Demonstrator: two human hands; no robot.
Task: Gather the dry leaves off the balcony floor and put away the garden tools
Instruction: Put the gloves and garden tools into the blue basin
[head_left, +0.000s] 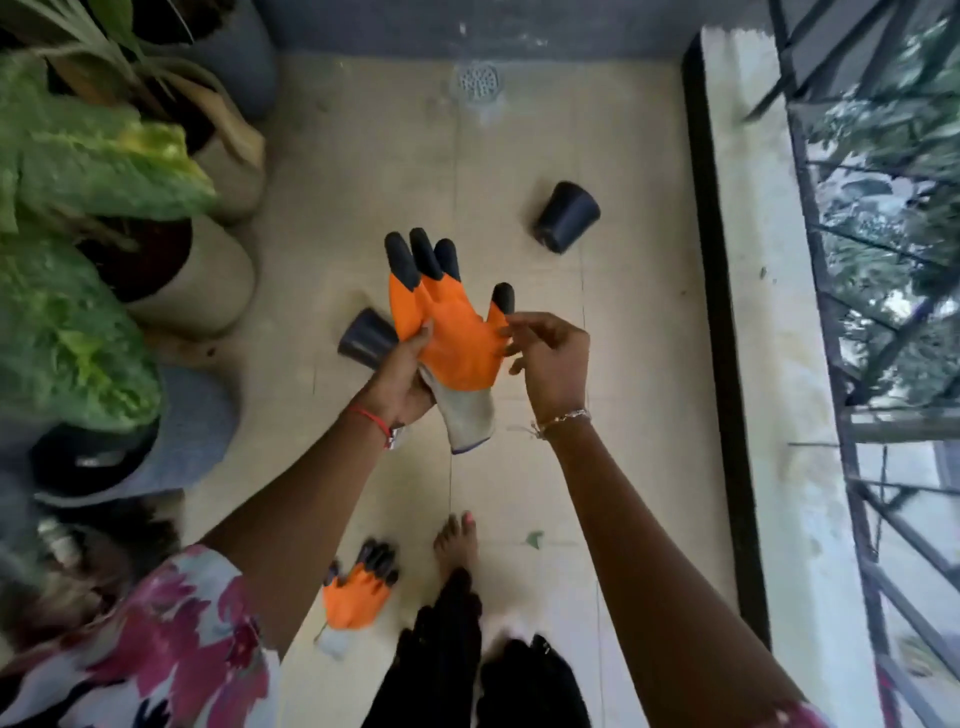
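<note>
Orange garden glove (457, 338) with black fingertips and a pale grey cuff, held up over the beige balcony floor (519, 156), fingers pointing away from us. Our left hand (402, 379) grips it at the side near the cuff, thumb pressed on the orange palm. Our right hand (545, 358) has loosely curled fingers with their tips at the glove's thumb edge; we cannot tell whether they pinch it or only touch it. A matching second glove (358, 592) lies on the floor near our bare foot (457, 540). A small green leaf (534, 539) lies just right of that foot. Two small dark pots lie on their sides: one (566, 215) beyond the held glove to the right, another (366, 338) partly hidden behind our left hand. Large potted plants (78, 156) line the left side. A round floor drain (479, 82) sits by the far wall. On the right, a pale ledge (753, 260) carries a dark metal railing (857, 260).
</note>
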